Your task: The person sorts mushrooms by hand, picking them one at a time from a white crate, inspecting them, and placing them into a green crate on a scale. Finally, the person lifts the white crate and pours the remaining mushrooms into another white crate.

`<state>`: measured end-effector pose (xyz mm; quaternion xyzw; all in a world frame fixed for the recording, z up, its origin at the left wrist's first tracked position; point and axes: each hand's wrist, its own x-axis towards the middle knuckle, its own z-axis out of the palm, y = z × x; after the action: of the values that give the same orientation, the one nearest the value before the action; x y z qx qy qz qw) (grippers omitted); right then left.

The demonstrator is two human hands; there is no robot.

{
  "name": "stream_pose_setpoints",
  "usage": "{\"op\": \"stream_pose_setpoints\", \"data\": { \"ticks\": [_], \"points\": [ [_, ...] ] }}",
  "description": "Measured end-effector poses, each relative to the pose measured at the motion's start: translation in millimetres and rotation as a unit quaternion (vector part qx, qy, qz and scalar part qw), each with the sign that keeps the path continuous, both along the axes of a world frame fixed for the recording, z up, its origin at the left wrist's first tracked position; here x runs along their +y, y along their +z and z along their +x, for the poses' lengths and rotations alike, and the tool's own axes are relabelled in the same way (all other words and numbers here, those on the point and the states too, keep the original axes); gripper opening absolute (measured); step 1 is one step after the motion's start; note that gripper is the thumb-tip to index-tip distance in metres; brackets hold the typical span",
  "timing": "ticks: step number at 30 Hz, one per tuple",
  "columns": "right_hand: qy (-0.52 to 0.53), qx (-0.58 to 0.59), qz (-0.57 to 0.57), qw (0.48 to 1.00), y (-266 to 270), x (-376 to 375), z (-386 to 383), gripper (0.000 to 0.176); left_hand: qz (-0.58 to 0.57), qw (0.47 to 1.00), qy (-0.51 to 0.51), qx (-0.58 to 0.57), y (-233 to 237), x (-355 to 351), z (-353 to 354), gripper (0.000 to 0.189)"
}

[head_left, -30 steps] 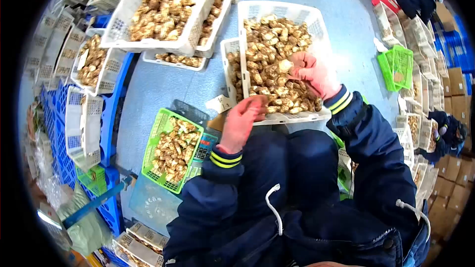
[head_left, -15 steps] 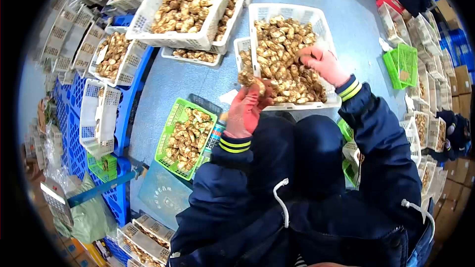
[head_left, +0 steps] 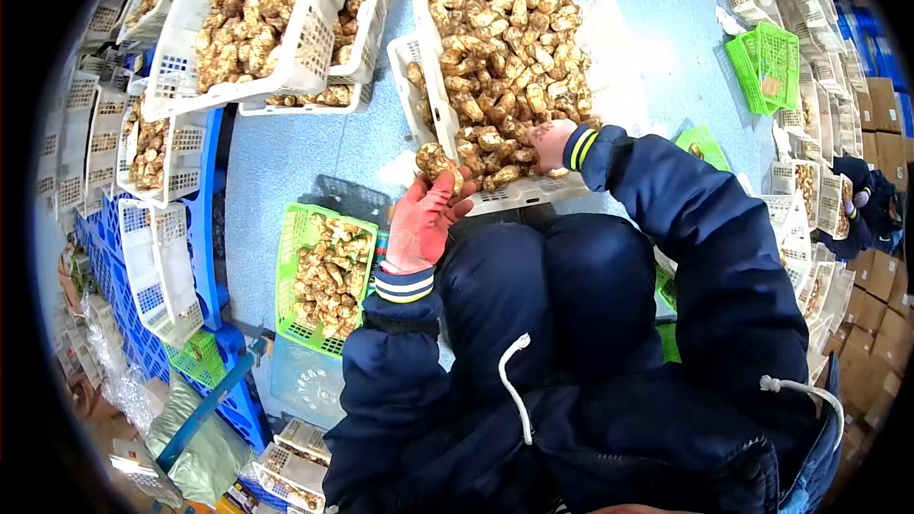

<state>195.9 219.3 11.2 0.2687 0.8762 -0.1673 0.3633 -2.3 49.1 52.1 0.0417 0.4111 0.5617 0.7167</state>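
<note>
A large white crate (head_left: pixel 609 57) of brown-and-cream mushrooms (head_left: pixel 514 29), matsutake by their look, stands on the floor before my knees. At its near left corner, my left hand (head_left: pixel 424 224) holds one stubby mushroom (head_left: pixel 438 164) upright between thumb and fingers. My right hand (head_left: pixel 554 145) reaches down into the crate's near end, touching the pile. Its fingers are curled and partly hidden, so what they grip cannot be made out. Beside my left forearm lies a green basket (head_left: pixel 286 271) filled with smaller, paler mushrooms (head_left: pixel 328 276).
Stacked white crates (head_left: pixel 314 57) with mushrooms stand at the upper left. Blue pallets (head_left: pixel 211 228) carry more crates along the left. Green baskets (head_left: pixel 766 67) and rows of crates line the right. A person in dark clothes (head_left: pixel 871 200) is at the far right.
The view has shifted, so the crate sits further left and higher. My right hand has moved towards the near end of the crate, closer to my left, which still holds a mushroom.
</note>
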Motion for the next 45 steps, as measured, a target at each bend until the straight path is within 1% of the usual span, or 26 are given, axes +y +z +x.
{"op": "stream_pose_setpoints", "data": {
  "ticks": [2,4,6,8,9,10,12,15,16,20,22,24,26,28,30,32,34,35,36,38,39,40,41,42,44,45],
  "points": [
    [0.049,-0.028,0.056,0.997,-2.5,7.7,-4.4,0.037,0.012,1.000,-0.016,0.009,2.0,1.6,1.4,0.036],
    [-0.119,0.136,0.022,0.983,-0.6,32.3,5.2,0.029,0.018,0.999,-0.029,0.013,3.9,2.1,0.8,0.037],
    [-0.336,0.258,0.036,0.905,-40.3,72.7,25.2,0.020,-0.005,0.997,-0.056,0.049,1.4,3.7,1.1,0.037],
    [-0.414,0.332,0.001,0.847,5.3,75.9,26.0,0.014,0.005,0.997,-0.063,0.055,1.4,4.0,2.2,0.037],
    [-0.360,0.284,0.064,0.886,-30.7,90.6,38.6,0.029,0.015,0.995,-0.069,0.063,1.9,5.3,2.7,0.036],
    [-0.318,0.302,-0.006,0.899,-23.9,81.1,43.7,0.031,0.016,0.995,-0.070,0.063,2.2,6.2,3.5,0.036],
    [-0.238,0.056,-0.055,0.968,23.1,50.3,16.0,0.035,0.007,0.996,-0.072,0.060,2.4,6.8,4.2,0.036],
    [-0.139,-0.040,-0.100,0.984,-12.3,33.2,8.6,0.050,-0.017,0.990,-0.104,0.090,5.8,9.5,5.4,0.035],
    [-0.021,-0.030,-0.012,0.999,-16.1,25.5,3.5,0.054,-0.018,0.990,-0.104,0.091,7.4,10.1,6.1,0.035],
    [0.041,-0.074,0.031,0.996,-30.6,25.3,-1.4,0.059,-0.009,0.989,-0.115,0.092,8.1,10.3,8.0,0.036],
    [-0.031,-0.031,0.012,0.999,-30.2,29.5,2.3,0.039,0.005,0.991,-0.103,0.083,6.6,10.4,8.5,0.040],
    [-0.101,0.144,0.012,0.984,-13.2,33.3,18.6,0.034,0.034,0.993,-0.090,0.070,-5.2,7.1,8.3,0.045],
    [-0.330,0.157,-0.116,0.924,14.0,41.0,23.2,0.031,0.102,0.994,-0.038,-0.002,-5.2,8.5,8.2,0.048],
    [-0.482,0.300,-0.381,0.730,14.8,52.7,45.1,0.046,0.092,0.994,-0.047,0.023,-3.5,14.8,9.6,0.048],
    [-0.502,0.313,-0.444,0.673,37.5,51.9,46.7,0.051,0.036,0.994,-0.084,0.061,-1.0,20.9,11.6,0.046],
    [-0.473,0.325,-0.464,0.675,61.4,42.6,37.4,0.048,0.039,0.993,-0.081,0.071,0.5,23.0,15.0,0.043],
    [-0.473,0.354,-0.503,0.631,72.4,29.8,25.2,0.049,0.051,0.991,-0.099,0.075,6.4,23.2,19.8,0.041],
    [-0.382,0.343,-0.500,0.698,82.4,23.9,12.2,0.053,0.042,0.990,-0.088,0.098,11.2,24.8,26.5,0.038],
    [-0.355,0.339,-0.480,0.727,93.7,14.3,4.3,0.050,0.041,0.990,-0.088,0.099,14.9,28.7,28.5,0.038],
    [-0.339,0.333,-0.462,0.749,107.4,1.5,-13.2,0.050,0.057,0.982,-0.136,0.121,16.7,35.4,30.1,0.035],
    [-0.356,0.343,-0.446,0.746,95.7,6.0,-16.3,0.045,0.032,0.986,-0.107,0.121,8.3,32.3,28.9,0.032],
    [-0.345,0.345,-0.359,0.796,82.0,12.9,-16.2,0.038,0.024,0.985,-0.113,0.128,5.6,32.4,25.2,0.032],
    [-0.229,0.333,-0.185,0.896,60.6,25.1,-10.3,0.034,0.023,0.985,-0.114,0.127,4.4,30.9,22.0,0.033],
    [-0.100,0.302,-0.001,0.948,36.2,36.2,0.5,0.030,0.022,0.985,-0.116,0.126,3.2,29.0,19.6,0.034],
    [-0.023,0.147,0.052,0.988,-11.5,43.0,24.5,0.028,0.025,0.987,-0.113,0.107,1.6,25.9,16.5,0.036],
    [0.067,0.104,0.059,0.991,-30.1,43.8,33.5,0.029,0.028,0.990,-0.106,0.090,0.4,25.4,15.5,0.037]
  ]
}}
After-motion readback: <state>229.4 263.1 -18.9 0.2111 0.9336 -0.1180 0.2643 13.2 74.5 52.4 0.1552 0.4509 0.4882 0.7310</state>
